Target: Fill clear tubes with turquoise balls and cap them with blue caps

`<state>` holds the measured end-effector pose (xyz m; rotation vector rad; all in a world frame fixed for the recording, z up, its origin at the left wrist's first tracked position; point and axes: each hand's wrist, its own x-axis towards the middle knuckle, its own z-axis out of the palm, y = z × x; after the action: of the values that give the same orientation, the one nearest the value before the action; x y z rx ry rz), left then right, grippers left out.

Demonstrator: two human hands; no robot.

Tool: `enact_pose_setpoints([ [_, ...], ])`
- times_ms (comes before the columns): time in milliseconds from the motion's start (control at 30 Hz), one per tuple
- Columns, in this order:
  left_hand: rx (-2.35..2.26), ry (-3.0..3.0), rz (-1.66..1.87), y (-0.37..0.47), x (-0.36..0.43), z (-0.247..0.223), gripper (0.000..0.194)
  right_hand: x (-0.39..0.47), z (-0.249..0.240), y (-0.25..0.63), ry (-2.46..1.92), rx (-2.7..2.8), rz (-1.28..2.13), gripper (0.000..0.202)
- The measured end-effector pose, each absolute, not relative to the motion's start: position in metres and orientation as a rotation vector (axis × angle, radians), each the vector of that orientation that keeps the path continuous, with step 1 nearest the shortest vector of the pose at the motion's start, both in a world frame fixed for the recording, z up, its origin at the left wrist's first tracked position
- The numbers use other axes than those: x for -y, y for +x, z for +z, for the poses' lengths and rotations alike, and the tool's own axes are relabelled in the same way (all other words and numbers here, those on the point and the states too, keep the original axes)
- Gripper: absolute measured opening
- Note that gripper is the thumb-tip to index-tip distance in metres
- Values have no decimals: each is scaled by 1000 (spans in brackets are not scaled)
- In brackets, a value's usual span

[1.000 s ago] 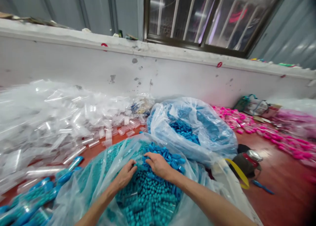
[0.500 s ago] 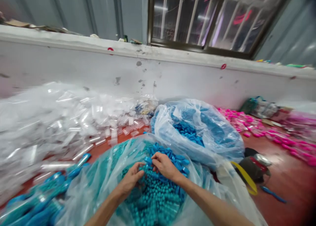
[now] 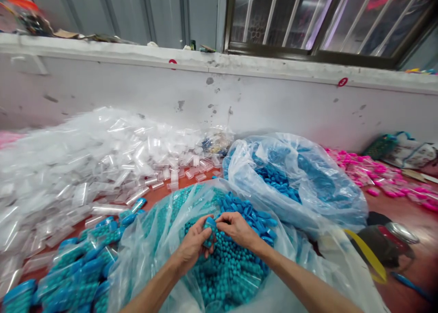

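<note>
My left hand (image 3: 195,243) is wrapped round a small clear container of teal beads with a blue cap (image 3: 210,222). Close to that cap, the fingers of my right hand (image 3: 236,231) are pinched together; whatever they grip is too small to make out. Both hands are above an open plastic bag (image 3: 153,240) of teal beads (image 3: 222,267). Blue caps (image 3: 251,219) lie on the beads, just behind my right hand.
Clear empty containers (image 3: 102,153) are heaped at the left, with filled blue-capped ones (image 3: 82,263) nearer. Another bag (image 3: 328,190) holds blue caps. Pink pieces (image 3: 379,176), a dark object with a metal top (image 3: 390,240) and a yellow strap (image 3: 367,253) are right.
The view has shifted left, so the surroundings appear farther right. My left hand now shows the blue-capped container upright, beside my right fingers.
</note>
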<state>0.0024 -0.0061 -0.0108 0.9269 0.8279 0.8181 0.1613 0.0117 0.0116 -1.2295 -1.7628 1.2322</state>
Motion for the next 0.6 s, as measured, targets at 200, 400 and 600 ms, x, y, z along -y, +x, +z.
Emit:
enact_pose_setpoints([
  [200,-933,988,852,9,11,-10,61,-7,18,165,-1102,1911,1180,17],
  [400,-868,988,800,3,14,-5,74,-10,7,170,-1158,1599,1505,12],
  [600,-846,1002,776,1,13,-4,69,-11,12,173,-1115,1648,1567,12],
])
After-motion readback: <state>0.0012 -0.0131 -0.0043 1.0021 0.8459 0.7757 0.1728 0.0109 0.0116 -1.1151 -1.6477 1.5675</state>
